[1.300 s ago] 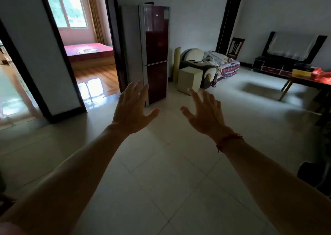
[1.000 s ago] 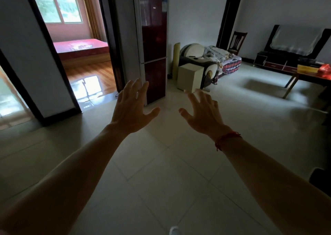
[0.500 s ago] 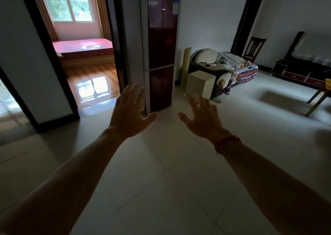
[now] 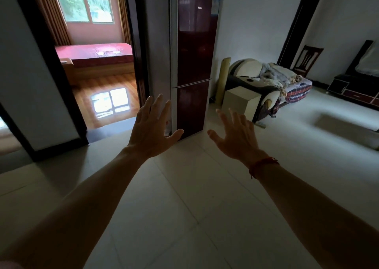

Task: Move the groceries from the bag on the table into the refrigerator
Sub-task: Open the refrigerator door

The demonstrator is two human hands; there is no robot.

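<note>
Your left hand [image 4: 151, 130] and right hand [image 4: 235, 137] are both stretched out ahead of you, fingers spread, holding nothing. The fridge [image 4: 192, 49] stands just beyond them against the wall, both dark red doors closed, beside the doorway [image 4: 96, 67] to its left. A red string [image 4: 264, 163] circles your right wrist.

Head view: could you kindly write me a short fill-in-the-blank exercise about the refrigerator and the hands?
1. Both doors of the dark red refrigerator are ____.
2. The left hand and the right hand, fingers spread, hold ____.
3. The red string sits on the ____ wrist.
Missing words: closed; nothing; right.
</note>
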